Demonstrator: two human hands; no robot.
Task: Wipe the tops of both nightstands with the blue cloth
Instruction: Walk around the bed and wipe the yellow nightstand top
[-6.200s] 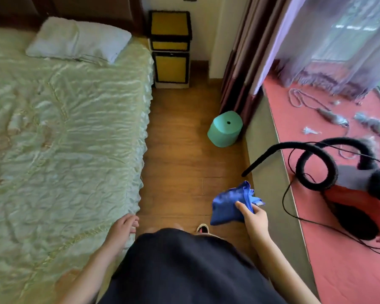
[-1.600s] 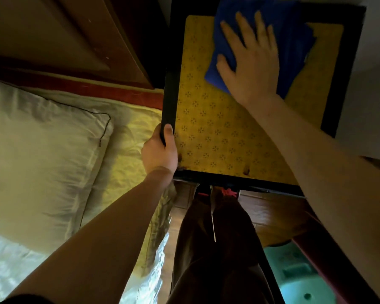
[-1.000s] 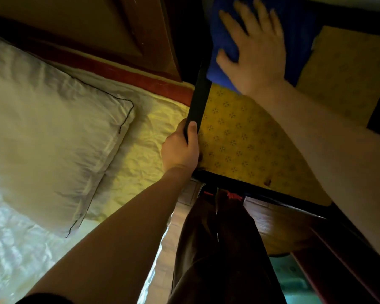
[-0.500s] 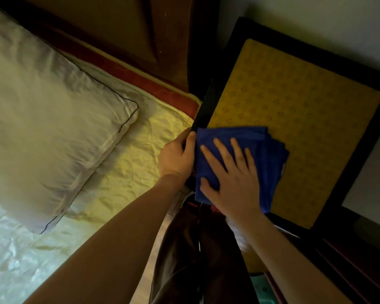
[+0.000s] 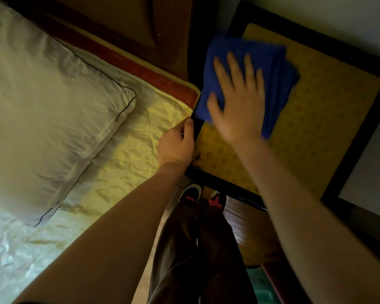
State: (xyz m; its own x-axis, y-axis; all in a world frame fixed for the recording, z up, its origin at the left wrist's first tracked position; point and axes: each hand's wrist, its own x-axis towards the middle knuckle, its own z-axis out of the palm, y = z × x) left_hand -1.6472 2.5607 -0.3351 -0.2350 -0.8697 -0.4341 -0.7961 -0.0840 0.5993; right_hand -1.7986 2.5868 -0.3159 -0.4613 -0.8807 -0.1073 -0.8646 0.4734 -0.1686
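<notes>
Blue cloth [image 5: 272,69] has moved to nightstand's [image 5: 329,119] far-left corner.

Cloth [image 5: 276,69] on nightstand [image 5: 329,110], right of pillow [image 5: 48,110]

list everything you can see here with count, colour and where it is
nightstand: 1, yellow patterned top in a black frame, upper right, beside the bed
cloth: 1, blue, folded, flat on the near-bed far corner of the nightstand top
pillow: 1, white with dark piping, on the bed at left
bedspread: 1, pale yellow, shiny, left and centre
headboard: 1, dark brown wood, top centre
floor: wooden, brown, below the nightstand
shoes: 2, black with red marks, on the floor by the nightstand
trousers: dark, bottom centre
left hand: 1, gripping the nightstand's black edge on the bed side
right hand: 1, blurred, spread flat on the cloth
</notes>
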